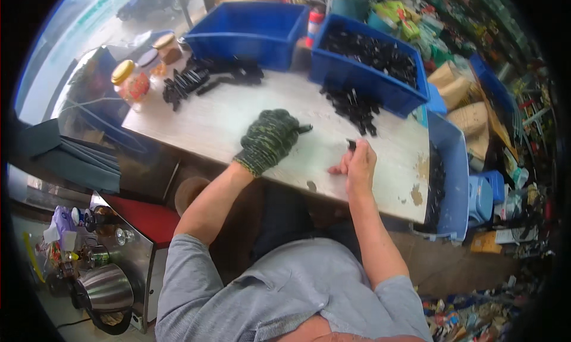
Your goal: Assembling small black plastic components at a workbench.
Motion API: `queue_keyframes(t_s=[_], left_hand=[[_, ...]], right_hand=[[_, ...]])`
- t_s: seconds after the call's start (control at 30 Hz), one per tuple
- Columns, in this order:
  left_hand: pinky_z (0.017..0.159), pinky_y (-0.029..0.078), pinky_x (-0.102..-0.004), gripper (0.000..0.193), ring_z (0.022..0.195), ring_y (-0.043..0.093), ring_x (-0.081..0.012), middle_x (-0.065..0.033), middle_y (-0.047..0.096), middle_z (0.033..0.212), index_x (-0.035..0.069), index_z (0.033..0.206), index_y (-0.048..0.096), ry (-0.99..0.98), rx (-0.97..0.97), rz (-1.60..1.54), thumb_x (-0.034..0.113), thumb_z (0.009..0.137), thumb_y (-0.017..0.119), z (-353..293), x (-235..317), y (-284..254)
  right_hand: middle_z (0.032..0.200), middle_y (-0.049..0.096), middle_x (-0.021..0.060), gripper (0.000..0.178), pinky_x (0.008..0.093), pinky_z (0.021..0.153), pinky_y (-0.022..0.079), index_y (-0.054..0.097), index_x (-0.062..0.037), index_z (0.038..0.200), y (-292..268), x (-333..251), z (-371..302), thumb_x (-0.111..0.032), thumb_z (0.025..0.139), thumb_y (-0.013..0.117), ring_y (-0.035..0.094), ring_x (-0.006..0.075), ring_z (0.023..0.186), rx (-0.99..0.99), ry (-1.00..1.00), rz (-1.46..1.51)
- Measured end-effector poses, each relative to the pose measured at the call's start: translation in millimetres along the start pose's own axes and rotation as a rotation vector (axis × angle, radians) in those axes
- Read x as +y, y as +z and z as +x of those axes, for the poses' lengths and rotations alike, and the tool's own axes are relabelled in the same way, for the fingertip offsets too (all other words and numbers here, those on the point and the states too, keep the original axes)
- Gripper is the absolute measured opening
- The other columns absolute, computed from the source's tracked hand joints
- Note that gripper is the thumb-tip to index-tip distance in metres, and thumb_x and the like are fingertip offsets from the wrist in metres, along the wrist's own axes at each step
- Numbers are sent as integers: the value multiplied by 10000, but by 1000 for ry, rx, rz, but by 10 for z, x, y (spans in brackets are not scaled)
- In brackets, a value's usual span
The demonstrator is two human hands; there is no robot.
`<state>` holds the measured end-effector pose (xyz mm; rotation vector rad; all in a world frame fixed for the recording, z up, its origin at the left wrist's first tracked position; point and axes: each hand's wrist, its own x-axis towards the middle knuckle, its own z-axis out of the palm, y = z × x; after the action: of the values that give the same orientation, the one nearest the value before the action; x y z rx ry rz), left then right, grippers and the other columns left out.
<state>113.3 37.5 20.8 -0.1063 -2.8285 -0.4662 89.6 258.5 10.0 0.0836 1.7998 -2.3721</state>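
My left hand (269, 138), in a dark green and black knitted glove, is closed above the middle of the white table (285, 92). A short black piece (305, 128) sticks out of its right side. Bare and closed, my right hand (359, 165) pinches a small black part (351, 144) between thumb and fingers. Just beyond it lies a loose pile of small black parts (354, 108). More black parts, longer in shape, form a heap (187, 80) at the table's far left. What exactly the pieces are is too small to tell.
At the back stand a blue bin (244, 32) and another blue bin (369, 83) filled with black parts. Lidded jars (129, 83) line the far left edge. A lighter blue tub (453, 181) sits beyond the right edge. A metal kettle (107, 288) is at lower left.
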Motion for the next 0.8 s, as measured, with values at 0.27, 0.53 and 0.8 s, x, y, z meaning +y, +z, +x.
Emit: queue_keyframes(t_s=[0.27,0.53,0.8], left_hand=[[804,518,-342,208,895,652,-211,-126,697,983,5,1096,652,-18,134,-909,161,962,619,-215,546,335],[796,513,-324,216,869,641,-181,-114,693,984,4,1154,638,-108,118,-963,128,981,601,-171,723,506],[882,496,-388,268,990,621,-281,-171,640,1140,12,1239,588,47,372,-582,110,992,547,-190,743,776]], right_hand=[[562,363,4,305,357,433,520,476,-80,788,69,-81,-3,-302,991,432,386,125,447,51,-24,0],[612,402,-2,300,310,446,483,483,-92,772,37,-49,-82,-296,990,456,407,102,502,-6,-76,-55],[635,350,-35,356,276,532,336,419,-80,696,-36,104,15,-262,985,521,344,71,605,87,-227,-215]])
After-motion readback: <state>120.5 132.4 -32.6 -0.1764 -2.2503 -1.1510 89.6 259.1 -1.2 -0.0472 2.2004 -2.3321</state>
